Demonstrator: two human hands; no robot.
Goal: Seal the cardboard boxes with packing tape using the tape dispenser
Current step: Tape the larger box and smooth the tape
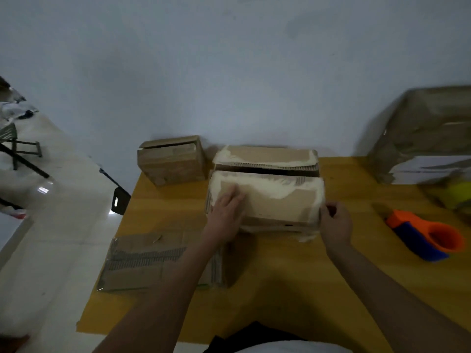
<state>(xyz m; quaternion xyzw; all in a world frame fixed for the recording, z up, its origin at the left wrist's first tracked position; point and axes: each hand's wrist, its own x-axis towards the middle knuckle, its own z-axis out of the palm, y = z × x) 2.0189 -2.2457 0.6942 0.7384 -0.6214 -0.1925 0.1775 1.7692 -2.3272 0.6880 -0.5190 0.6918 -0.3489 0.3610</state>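
Your left hand (227, 209) lies flat, fingers straight, pressing the near top flap of the middle cardboard box (267, 189) on the yellow table (293, 289). Your right hand (336, 224) curls round the box's right near corner, gripping it. The flaps aren't closed: a dark gap runs between the near and far flaps, and old torn tape residue covers both. The tape dispenser (424, 235), orange and blue, lies untouched on the table to your right, well apart from the box. A smaller box (172, 160) sits at the back left, also with its flap slightly up; a flattened cardboard piece (142, 263) hangs off the left table edge under your forearm. A large wrapped box (428, 136) stands far right, blurred. Risks, as I judge them: if you let go with the left hand to reach for the dispenser, the flap likely springs up and the seam stays open. The ragged old tape may stop new tape bonding. The flat cardboard could slide off if your arm drags it.
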